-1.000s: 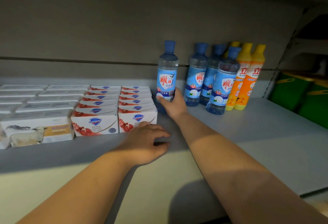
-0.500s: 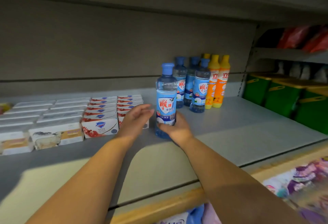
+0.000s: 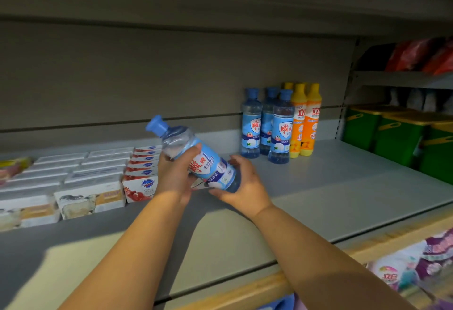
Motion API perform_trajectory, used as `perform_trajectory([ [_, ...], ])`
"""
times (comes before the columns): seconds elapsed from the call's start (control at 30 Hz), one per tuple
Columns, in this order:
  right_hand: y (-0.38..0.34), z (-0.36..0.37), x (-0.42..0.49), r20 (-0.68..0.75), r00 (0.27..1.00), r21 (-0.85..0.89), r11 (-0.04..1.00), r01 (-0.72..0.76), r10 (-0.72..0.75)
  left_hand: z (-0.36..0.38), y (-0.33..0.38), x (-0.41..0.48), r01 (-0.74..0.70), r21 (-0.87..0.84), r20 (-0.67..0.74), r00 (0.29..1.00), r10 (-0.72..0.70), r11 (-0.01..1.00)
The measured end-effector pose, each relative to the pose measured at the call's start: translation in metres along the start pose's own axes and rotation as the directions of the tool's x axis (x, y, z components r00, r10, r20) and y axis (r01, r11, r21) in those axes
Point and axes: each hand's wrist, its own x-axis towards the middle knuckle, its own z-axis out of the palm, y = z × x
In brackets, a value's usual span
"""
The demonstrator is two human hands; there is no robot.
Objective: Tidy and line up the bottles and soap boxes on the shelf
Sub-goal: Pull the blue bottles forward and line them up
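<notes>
Bottle (image 3: 196, 155) with a blue cap and a blue-and-white label is held in both hands above the front part of the grey shelf (image 3: 331, 199), tilted so that its cap points up and to the left and its base points down and to the right. Left hand (image 3: 175, 177) is wrapped around the middle of the bottle, thumb lying across the top of the label and the fingers curled underneath, pressed against the plastic. Right hand (image 3: 242, 184) cups the lower end, fingers closed around the base from below and behind. Just behind the left hand, the red-and-white soap boxes (image 3: 144, 170) stand in a file running toward the back wall, and to their left lie rows of pale soap boxes (image 3: 81, 177) with a beige-labelled front, all resting flat on the shelf. Farther back and to the right, well apart from the held bottle, three upright blue bottles (image 3: 267, 123) of the same kind stand in a tight cluster, touching or nearly touching one another, and just beside them on the right stand the orange bottles (image 3: 305, 119) with yellow tops. Beyond the shelf divider on the far right sit green bins (image 3: 397, 135) with yellow lids.
</notes>
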Motion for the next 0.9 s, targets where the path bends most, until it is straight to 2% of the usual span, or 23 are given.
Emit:
perform_trajectory([
  [0.1, -0.002, 0.000, 0.002, -0.136, 0.991, 0.113, 0.993, 0.024, -0.009, -0.004, 0.005, 0.003, 0.069, -0.158, -0.023, 0.997, -0.074, 0.985],
  [0.23, -0.012, -0.003, 0.003, -0.150, 0.987, 0.340, 0.941, 0.003, 0.051, -0.001, 0.008, 0.002, 0.162, -0.300, 0.001, 0.986, -0.170, 0.940],
  [0.33, -0.014, -0.007, -0.001, -0.150, 0.987, 0.468, 0.884, 0.015, 0.063, -0.001, 0.009, 0.002, 0.158, -0.252, 0.049, 0.987, -0.150, 0.955],
  [0.4, -0.013, -0.010, 0.000, -0.148, 0.977, 0.560, 0.827, -0.044, 0.152, -0.003, 0.013, 0.002, 0.139, -0.195, 0.139, 0.984, -0.113, 0.971],
  [0.47, -0.013, -0.014, 0.004, -0.089, 0.939, 0.702, 0.689, -0.177, 0.332, -0.006, 0.021, 0.001, 0.139, -0.175, 0.290, 0.953, -0.084, 0.975],
  [0.53, -0.014, -0.020, 0.008, 0.063, 0.869, 0.770, 0.531, -0.355, 0.491, -0.008, 0.029, 0.000, 0.099, -0.123, 0.431, 0.901, -0.037, 0.987],
  [0.57, -0.014, -0.022, 0.009, 0.145, 0.834, 0.759, 0.481, -0.439, 0.532, -0.008, 0.032, 0.000, 0.059, -0.077, 0.470, 0.883, -0.017, 0.995],
  [0.63, -0.013, -0.024, 0.010, 0.228, 0.816, 0.738, 0.452, -0.501, 0.531, -0.009, 0.034, -0.002, -0.019, -0.007, 0.481, 0.876, 0.020, 1.000],
  [0.7, -0.014, -0.024, 0.010, 0.222, 0.821, 0.745, 0.452, -0.491, 0.527, -0.008, 0.034, -0.005, -0.084, -0.027, 0.442, 0.893, 0.087, 0.996],
  [0.77, -0.018, -0.023, 0.008, 0.142, 0.862, 0.770, 0.493, -0.406, 0.487, -0.007, 0.032, -0.004, -0.105, -0.073, 0.391, 0.912, 0.125, 0.992],
  [0.83, -0.017, -0.019, 0.008, 0.018, 0.914, 0.758, 0.591, -0.277, 0.405, -0.007, 0.028, -0.001, -0.016, -0.157, 0.330, 0.942, 0.068, 0.988],
  [0.9, -0.016, -0.016, 0.005, -0.115, 0.955, 0.653, 0.746, -0.133, 0.272, -0.009, 0.022, 0.002, 0.149, -0.256, 0.245, 0.966, -0.085, 0.955],
])
